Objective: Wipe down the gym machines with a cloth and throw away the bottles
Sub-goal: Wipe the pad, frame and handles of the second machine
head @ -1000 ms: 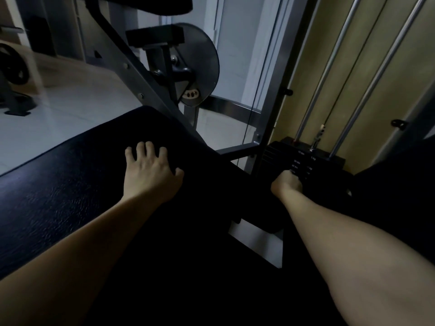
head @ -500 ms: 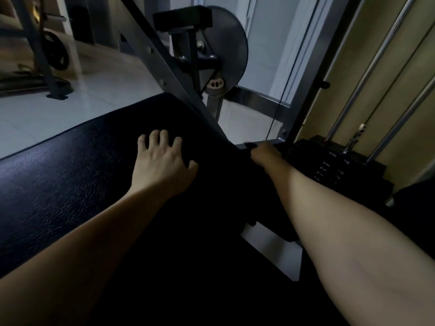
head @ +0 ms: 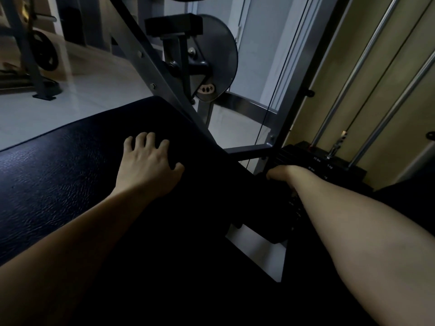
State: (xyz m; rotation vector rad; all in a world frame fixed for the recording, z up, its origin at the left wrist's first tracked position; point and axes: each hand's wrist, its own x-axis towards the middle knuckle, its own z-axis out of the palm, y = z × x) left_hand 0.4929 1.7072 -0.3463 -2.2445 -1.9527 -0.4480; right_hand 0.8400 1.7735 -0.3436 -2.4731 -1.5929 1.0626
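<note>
The left hand point(head: 147, 168) lies flat, fingers spread, on the black padded seat point(head: 58, 175); the right hand point(head: 281, 174) reaches beside the weight stack point(head: 329, 165) (grip and cloth too dark to tell).

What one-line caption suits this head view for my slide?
Left hand braced flat on black padded bench, right hand reaching down beside the weight stack.

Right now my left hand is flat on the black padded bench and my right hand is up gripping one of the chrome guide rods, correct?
Not quite. The head view shows the right hand low against the weight stack, not on a guide rod. The left hand does rest on the padded bench.
</note>
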